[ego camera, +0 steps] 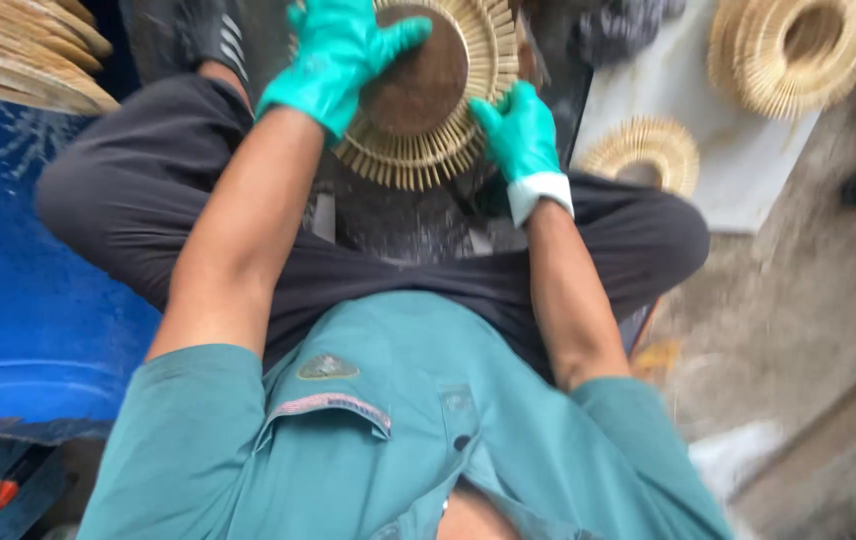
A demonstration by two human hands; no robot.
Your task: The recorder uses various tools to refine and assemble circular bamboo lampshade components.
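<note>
Up close, the fingers (403, 35) of the left hand (333, 55), in a teal rubber glove, are spread and pressed over the upper left of a round sunburst disc of pale bamboo sticks with a dark brown centre (428, 85). The right hand (520, 135), gloved the same with a white cuff, curls its fingers (488, 112) around the disc's lower right rim, so both hands grip it between them. The disc is held above the person's lap, over crossed legs in dark trousers (148, 200); its top edge is cut off by the frame and part of its left side is hidden under the left glove. Below it lies a dusty grey surface whose nature is hard to make out. To the right, on a white slab (748, 170), lie two more stick rings: a small one (643, 155) and a larger one (798, 45), partly cropped. At upper left a stack of flat bamboo pieces (18, 55) rests on a blue container (18, 300). Everything is motion-blurred.
</note>
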